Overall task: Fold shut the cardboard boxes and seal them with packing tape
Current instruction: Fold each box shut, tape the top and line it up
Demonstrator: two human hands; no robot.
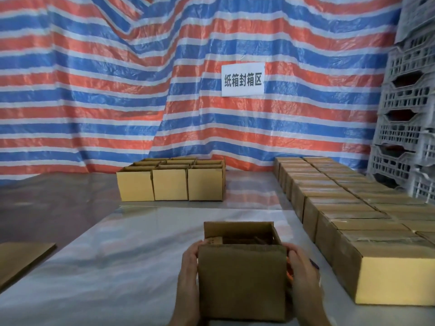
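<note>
One open cardboard box (242, 281) sits at the near middle of the tabletop (122, 267), which is covered in a glossy clear sheet, and two hands hold it. The left hand (188, 276) grips its left side and the right hand (303, 278) its right side. The fingers of both are wrapped against the walls and the thumbs sit up at the near top corners. A scrap of orange shows between the right palm and the box, but what it is cannot be told. The box is plain brown corrugated board. Its far flap stands upright, its broad near face is turned to the camera, and its inside is dark and unclear. At the far middle stands one block of open boxes (170, 184), three across the front row, with more rows behind that are too foreshortened to count. Along the right side run two touching rows of closed boxes (348, 222) with tape glinting on their tops, about ten deep, though the exact number is unclear. One flat cardboard sheet (23, 260) lies at the left edge. Behind hangs one red, blue and white striped tarpaulin (94, 90) bearing one white sign (242, 80) with five black Chinese characters. A stack of grey plastic crates (404, 114) stands at the far right.
</note>
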